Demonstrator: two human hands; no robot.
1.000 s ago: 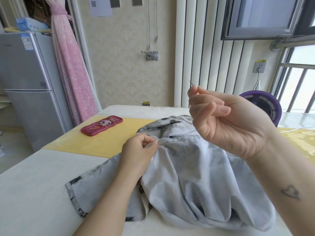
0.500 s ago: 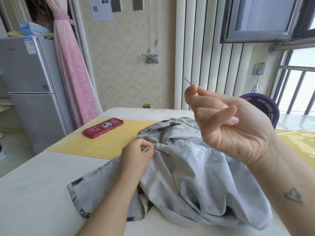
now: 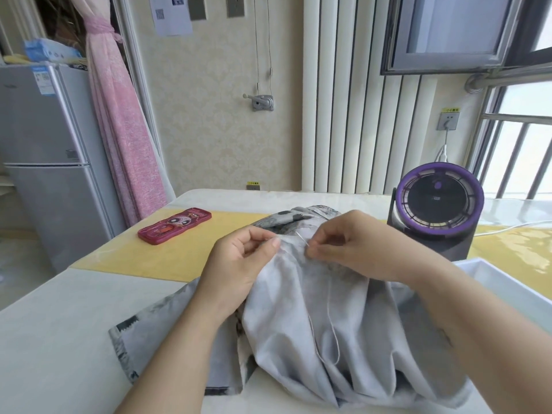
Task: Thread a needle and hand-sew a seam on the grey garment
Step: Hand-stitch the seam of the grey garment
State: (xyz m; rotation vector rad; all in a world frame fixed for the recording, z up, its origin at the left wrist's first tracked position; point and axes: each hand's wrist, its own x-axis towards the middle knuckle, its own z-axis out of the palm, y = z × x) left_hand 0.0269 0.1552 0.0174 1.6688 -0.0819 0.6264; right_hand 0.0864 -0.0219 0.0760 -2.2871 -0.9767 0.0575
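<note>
Left-hand grip: thumb and forefinger are pressed together on a raised fold of the grey garment, with the other fingers curled beneath.

Right-hand grip: thumb and forefinger pinch the needle at its lower end. The bare shaft slants up and to the far left, into the narrow gap between the two grips and just above the held fold. Whether the point has entered the cloth cannot be told.

Thread: a pale strand hangs from below the right-hand grip, runs down the front of the garment and turns back up in a slack loop.

Garment position: bunched on the tabletop, at centre and near. Its top is lifted into both grips. A patterned edge lies flat to the near left, and its far part rests on a yellow mat.

Other items: a red phone case lies on the mat, well to the left of the garment. A purple-ringed fan stands at far right. The corner of a white tray sits at the right edge, beside the right forearm.
</note>
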